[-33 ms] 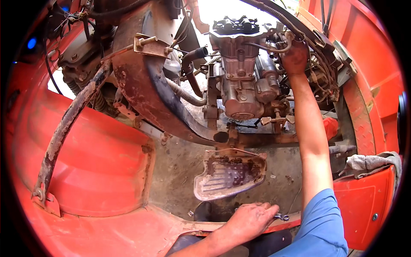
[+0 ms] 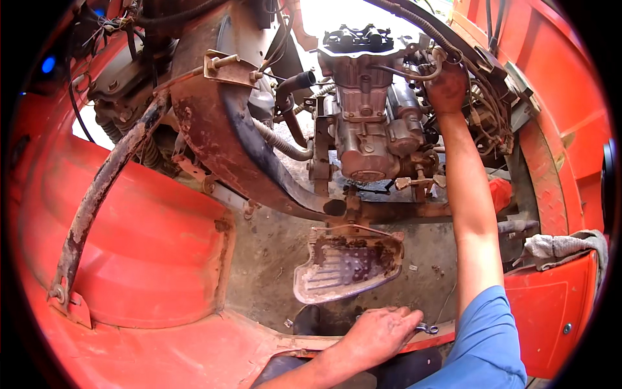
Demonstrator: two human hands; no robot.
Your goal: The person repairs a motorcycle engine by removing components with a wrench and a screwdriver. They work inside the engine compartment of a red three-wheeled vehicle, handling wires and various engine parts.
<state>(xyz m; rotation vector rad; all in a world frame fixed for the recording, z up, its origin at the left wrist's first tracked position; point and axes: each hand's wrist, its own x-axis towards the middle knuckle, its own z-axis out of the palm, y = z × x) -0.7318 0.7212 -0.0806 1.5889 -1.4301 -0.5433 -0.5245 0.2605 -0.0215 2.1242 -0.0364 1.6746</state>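
In the head view, a grey engine is seen at the top centre, mounted on a rusty frame between red body panels. A dirty metal footplate lies on the ground below the engine. A grey rag is draped over the right panel. No labels can be made out. The right hand is stretched up beside the engine among cables; its grip cannot be told. The left hand is laid knuckles-up on the panel edge, fingers curled over a small wrench.
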